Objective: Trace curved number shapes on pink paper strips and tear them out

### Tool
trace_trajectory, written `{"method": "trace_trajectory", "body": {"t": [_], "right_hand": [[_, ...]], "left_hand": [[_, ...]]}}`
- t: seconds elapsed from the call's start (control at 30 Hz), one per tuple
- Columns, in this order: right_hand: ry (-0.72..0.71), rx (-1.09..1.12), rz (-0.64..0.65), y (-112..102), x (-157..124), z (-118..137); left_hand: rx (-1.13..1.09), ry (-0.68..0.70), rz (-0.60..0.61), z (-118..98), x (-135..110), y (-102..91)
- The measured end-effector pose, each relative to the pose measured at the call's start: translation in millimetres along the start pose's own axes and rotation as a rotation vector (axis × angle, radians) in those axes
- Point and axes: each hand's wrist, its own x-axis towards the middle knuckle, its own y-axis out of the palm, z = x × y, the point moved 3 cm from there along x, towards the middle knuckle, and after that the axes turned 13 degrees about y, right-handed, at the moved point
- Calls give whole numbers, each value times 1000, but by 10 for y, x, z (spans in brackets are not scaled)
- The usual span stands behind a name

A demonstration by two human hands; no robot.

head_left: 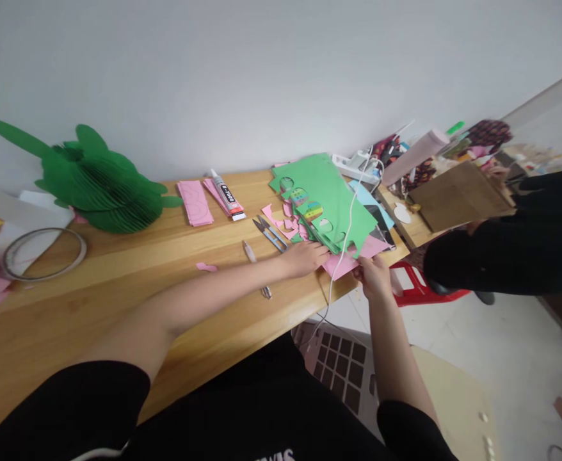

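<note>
My left hand lies low on the wooden table with its fingers stretched out, their tips at the near edge of a stack of green paper sheets with cut-out holes. At the stack's near right corner, my right hand pinches the edge of a pink paper sheet, which sticks out from under the green ones. A white cable runs across the stack. Pink paper scraps, thread snips and a pen-like tool lie left of the stack.
A glue tube, pink paper pieces, a green paper honeycomb figure and a tape roll are to the left. At right are a power strip, a cardboard piece, a red stool and a person in black.
</note>
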Motion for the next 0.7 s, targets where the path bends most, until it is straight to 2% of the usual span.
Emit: {"method": "trace_trajectory", "body": {"t": [0.2, 0.47, 0.6, 0.7], "right_hand": [[-127, 2, 9, 92, -120, 255], [-181, 10, -25, 79, -245, 423], [-211, 31, -83, -84, -349, 569], [-260, 58, -150, -361, -515, 830]], "left_hand": [[3, -15, 0, 0, -7, -34], [-6, -47, -2, -2, 11, -31], [-9, -46, 26, 0, 9, -47], [-13, -37, 43, -1, 3, -69]]}}
